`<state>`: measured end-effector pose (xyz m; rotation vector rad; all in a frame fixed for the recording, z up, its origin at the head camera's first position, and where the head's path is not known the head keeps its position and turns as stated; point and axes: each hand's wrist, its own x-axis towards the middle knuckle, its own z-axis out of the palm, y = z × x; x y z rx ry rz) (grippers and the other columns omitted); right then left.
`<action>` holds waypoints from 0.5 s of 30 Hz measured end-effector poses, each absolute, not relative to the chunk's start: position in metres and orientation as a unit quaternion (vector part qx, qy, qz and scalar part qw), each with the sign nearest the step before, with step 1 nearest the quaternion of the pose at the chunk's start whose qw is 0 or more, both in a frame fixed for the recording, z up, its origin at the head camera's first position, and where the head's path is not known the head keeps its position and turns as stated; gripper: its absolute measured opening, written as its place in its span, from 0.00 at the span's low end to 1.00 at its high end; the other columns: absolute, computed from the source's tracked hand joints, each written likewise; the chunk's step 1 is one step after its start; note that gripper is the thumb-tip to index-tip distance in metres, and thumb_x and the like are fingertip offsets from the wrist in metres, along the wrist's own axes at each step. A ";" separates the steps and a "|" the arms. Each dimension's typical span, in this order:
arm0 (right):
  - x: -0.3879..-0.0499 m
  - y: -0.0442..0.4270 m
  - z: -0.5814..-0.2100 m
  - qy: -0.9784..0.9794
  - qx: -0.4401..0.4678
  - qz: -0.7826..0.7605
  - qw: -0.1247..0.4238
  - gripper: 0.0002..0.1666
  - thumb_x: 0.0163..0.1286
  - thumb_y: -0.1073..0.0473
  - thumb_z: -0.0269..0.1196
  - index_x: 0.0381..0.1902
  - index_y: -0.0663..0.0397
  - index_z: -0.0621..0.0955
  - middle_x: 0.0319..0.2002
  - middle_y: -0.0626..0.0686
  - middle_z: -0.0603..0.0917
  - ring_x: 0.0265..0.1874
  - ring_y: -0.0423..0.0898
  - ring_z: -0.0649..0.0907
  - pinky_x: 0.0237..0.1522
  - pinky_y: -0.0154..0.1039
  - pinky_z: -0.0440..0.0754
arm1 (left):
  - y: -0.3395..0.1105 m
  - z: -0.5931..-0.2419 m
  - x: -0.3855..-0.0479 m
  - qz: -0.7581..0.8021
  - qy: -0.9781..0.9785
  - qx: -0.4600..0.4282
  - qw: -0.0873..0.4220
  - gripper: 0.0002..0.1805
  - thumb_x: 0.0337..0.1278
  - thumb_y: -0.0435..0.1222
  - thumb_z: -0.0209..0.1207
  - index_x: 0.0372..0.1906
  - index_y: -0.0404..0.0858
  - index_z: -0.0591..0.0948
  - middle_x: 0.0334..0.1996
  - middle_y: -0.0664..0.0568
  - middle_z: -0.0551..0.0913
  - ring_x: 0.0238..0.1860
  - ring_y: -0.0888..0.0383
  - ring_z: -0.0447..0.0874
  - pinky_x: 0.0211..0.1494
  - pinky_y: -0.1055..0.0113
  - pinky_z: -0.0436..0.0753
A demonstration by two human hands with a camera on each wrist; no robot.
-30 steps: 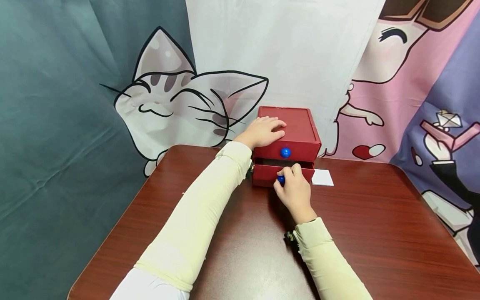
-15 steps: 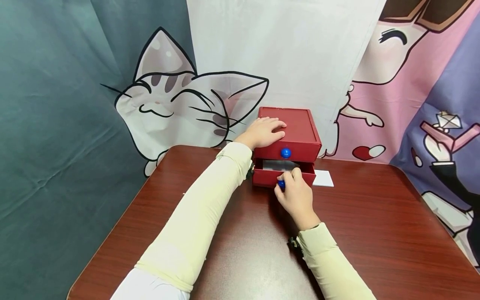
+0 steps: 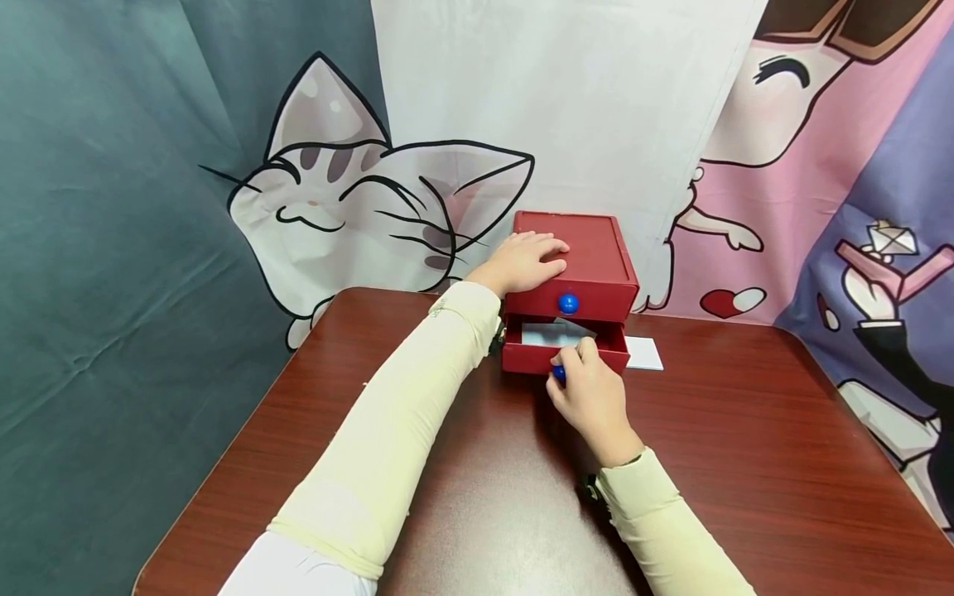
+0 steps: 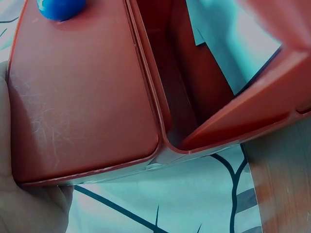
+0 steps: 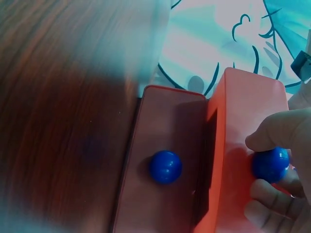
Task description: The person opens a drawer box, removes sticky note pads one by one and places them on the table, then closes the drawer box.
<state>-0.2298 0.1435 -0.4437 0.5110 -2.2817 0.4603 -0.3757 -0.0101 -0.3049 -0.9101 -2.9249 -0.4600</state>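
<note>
A red two-drawer box (image 3: 596,248) stands at the back of the table. Flat on its top, toward the left side, rests my left hand (image 3: 525,261), fingers spread and straight. My right hand (image 3: 592,397) pinches the blue knob (image 5: 269,165) of the lower drawer (image 3: 525,358), which is pulled partway out. Pale paper sheets (image 3: 547,334) lie inside that drawer, and also show as a paper sheet (image 4: 233,39) in the left wrist view. Above, the upper drawer (image 4: 82,92) is closed, its blue knob (image 3: 568,304) untouched.
A white card (image 3: 643,353) lies on the brown table (image 3: 745,463) just right of the box. Directly behind hangs a cartoon-printed cloth (image 3: 566,108). The table's left edge runs beyond the left arm.
The lower drawer has come further out toward me, with my right hand moving along on its knob. Papers inside have come into view. My left hand has stayed on the box top.
</note>
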 end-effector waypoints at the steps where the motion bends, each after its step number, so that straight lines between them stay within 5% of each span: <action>1: -0.229 0.143 -0.443 -0.891 0.199 0.176 0.368 0.16 0.51 0.62 0.73 0.34 0.56 0.78 0.32 0.56 0.72 0.16 0.52 0.79 0.14 0.49 0.79 | -0.010 -0.305 -0.376 -0.147 -0.944 -0.294 0.023 0.26 0.75 0.54 0.44 0.72 0.55 0.72 0.77 0.53 0.63 0.79 0.50 0.52 0.81 0.53 0.47; 15: -0.219 0.143 -0.441 -0.883 0.215 0.157 0.387 0.15 0.50 0.62 0.73 0.31 0.57 0.77 0.30 0.56 0.71 0.14 0.54 0.77 0.12 0.46 0.74 | -0.010 -0.305 -0.375 -0.151 -0.944 -0.293 0.023 0.26 0.75 0.53 0.45 0.72 0.54 0.73 0.77 0.53 0.63 0.79 0.50 0.52 0.81 0.53 0.47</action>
